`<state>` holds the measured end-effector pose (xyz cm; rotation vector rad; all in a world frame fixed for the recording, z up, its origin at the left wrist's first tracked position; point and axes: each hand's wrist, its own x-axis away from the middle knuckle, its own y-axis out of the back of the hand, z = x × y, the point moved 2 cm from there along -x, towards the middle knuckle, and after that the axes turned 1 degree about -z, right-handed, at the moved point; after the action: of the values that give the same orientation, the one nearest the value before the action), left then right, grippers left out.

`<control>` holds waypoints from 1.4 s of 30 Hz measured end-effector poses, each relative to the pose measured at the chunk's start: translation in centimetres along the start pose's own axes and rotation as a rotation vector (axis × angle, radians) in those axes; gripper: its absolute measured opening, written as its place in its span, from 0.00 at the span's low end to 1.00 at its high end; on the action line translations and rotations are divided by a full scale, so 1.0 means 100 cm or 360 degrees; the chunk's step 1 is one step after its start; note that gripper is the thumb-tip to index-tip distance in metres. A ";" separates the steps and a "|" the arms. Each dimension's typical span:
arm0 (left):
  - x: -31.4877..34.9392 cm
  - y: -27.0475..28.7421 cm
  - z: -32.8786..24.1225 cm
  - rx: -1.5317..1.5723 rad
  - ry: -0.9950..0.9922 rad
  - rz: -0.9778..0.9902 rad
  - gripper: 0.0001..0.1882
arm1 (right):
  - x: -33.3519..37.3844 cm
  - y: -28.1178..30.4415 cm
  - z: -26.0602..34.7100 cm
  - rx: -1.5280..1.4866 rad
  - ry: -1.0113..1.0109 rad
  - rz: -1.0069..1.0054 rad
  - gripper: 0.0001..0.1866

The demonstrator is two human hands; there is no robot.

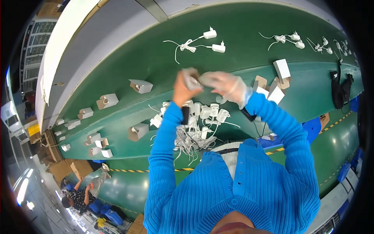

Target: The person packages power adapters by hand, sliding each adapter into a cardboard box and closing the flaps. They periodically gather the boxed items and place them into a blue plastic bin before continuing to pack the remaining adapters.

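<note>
Over the green bench, my two hands are raised close together and blurred by motion. My left hand (187,86) is curled round something pale that I cannot make out. My right hand (230,86), in a thin translucent glove, has its fingers bent in toward the left; what they pinch, if anything, is lost in the blur. Just below the hands lies a heap of white plug-in power adapters (205,113) with tangled white cables (191,140). Beyond them rests a pair of adapters (219,48) with bundled cables.
Open white cartons (108,101) are spread along the left, and more small boxes (282,69) stand right of my hands. Further adapter pairs (299,44) lie at the far right. A black bag-like item (341,89) sits at the right edge. Another person (80,197) works at the lower left.
</note>
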<state>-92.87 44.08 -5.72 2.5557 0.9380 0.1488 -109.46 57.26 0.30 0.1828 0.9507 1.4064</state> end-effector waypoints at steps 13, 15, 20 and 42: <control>0.064 0.016 -0.033 -0.0641 -0.0018 -0.0792 0.27 | 0.158 -0.068 0.003 -0.0006 -0.0593 0.0621 0.29; 0.111 -0.013 -0.074 -0.0036 0.0447 -0.0097 0.10 | 0.143 -0.033 0.026 -0.0499 -0.0786 0.0280 0.28; 0.184 -0.099 -0.056 0.0436 0.1527 0.1161 0.33 | 0.106 0.014 0.054 -0.0747 -0.0718 0.0036 0.25; 0.032 -0.190 -0.144 0.1382 0.0506 -0.0062 0.26 | 0.149 0.024 0.056 -0.1505 -0.1381 -0.1005 0.30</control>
<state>-105.09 64.11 -0.63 3.3634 1.4033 0.1642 -109.41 73.24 -1.35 -0.2053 -0.3970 0.8935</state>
